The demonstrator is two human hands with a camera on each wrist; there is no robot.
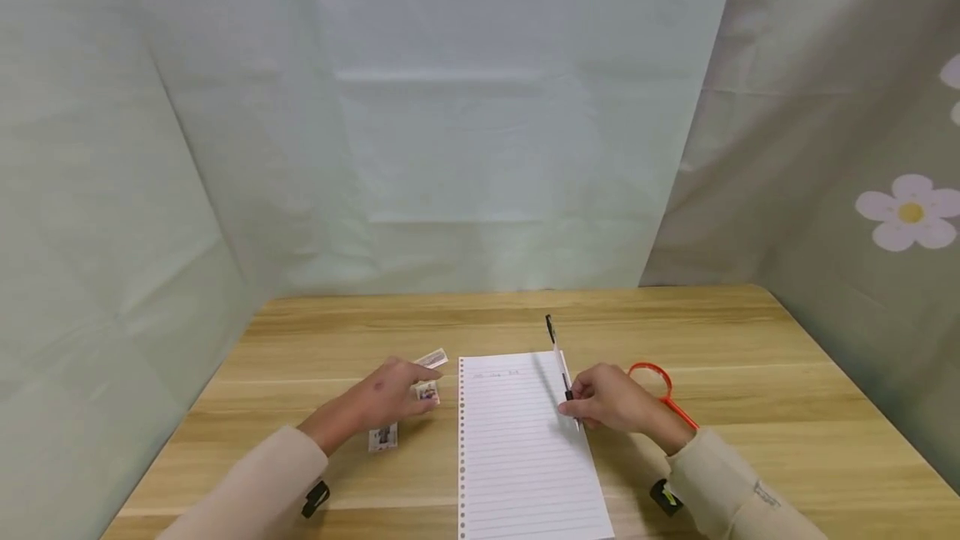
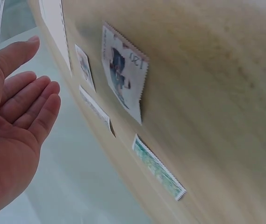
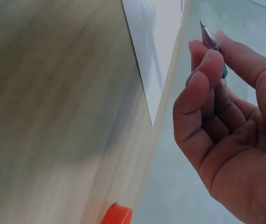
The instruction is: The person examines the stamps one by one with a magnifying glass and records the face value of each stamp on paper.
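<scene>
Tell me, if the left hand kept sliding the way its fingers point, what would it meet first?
Probably the lined paper sheet. The left hand, open above the stamps, points toward the sheet's punched left edge; its height above the table is unclear.

Left hand [image 1: 382, 397] flat, fingers straight; right hand [image 1: 611, 398] curled, pinching.

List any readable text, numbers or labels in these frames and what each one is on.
"120": printed on the top corner of the largest stamp, my best reading; slightly blurred.
Handwriting on the top line of the lined sheet: too faint and small to read.
Other stamps: print too blurred to read.
Pen in the right hand: no legible marking.
</scene>
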